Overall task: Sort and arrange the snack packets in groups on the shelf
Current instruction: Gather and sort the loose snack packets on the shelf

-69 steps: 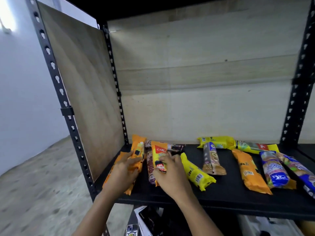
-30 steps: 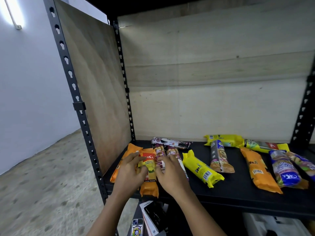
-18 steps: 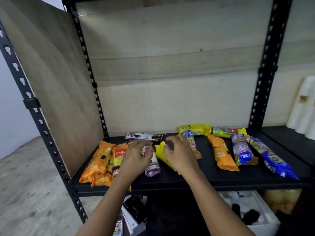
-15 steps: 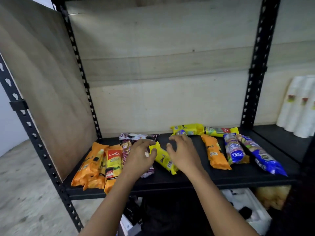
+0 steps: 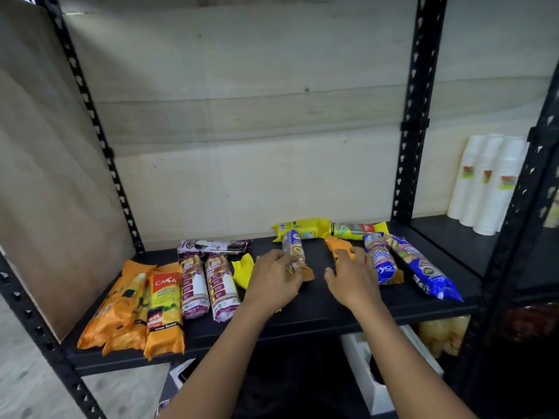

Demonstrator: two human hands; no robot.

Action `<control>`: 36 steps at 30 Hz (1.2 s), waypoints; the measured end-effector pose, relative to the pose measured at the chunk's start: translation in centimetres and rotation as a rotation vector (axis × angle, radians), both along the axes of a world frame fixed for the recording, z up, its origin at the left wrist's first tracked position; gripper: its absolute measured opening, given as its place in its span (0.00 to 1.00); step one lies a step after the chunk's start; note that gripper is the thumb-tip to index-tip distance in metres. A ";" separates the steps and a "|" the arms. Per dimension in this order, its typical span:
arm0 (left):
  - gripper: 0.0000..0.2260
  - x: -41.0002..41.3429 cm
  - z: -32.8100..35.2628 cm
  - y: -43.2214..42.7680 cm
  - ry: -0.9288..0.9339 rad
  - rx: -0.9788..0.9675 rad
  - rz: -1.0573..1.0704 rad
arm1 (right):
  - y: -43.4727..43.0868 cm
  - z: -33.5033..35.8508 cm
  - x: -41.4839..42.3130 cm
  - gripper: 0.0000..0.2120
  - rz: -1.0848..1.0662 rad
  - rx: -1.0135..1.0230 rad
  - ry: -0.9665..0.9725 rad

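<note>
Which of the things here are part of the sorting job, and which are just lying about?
Part of the job:
orange packets
purple-and-white packets
yellow packet
blue packets
shelf
left hand
right hand

Just lying about:
stacked white cups
white box below the shelf

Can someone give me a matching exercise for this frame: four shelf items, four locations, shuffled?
Items:
1. orange Casa packet
2. white cup stacks
3. blue packet
4. purple-and-white packet lying crosswise

Places:
A. right-hand bay, past the black upright
B. at the back, behind the two upright-lined purple packets
C. left end of the shelf, in the orange group
D. right end of the packet row

Pairs: 1-C, 2-A, 3-D, 4-B
</note>
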State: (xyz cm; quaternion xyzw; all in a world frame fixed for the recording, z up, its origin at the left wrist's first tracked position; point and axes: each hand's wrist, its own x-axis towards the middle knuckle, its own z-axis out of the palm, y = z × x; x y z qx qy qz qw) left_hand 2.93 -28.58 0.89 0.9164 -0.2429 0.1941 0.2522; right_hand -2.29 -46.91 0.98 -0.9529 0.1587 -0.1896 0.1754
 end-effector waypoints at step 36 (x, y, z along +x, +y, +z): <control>0.18 -0.7 -1.1 13.6 -0.031 -0.012 0.207 | 12.1 0.3 0.3 0.18 0.312 0.287 -0.368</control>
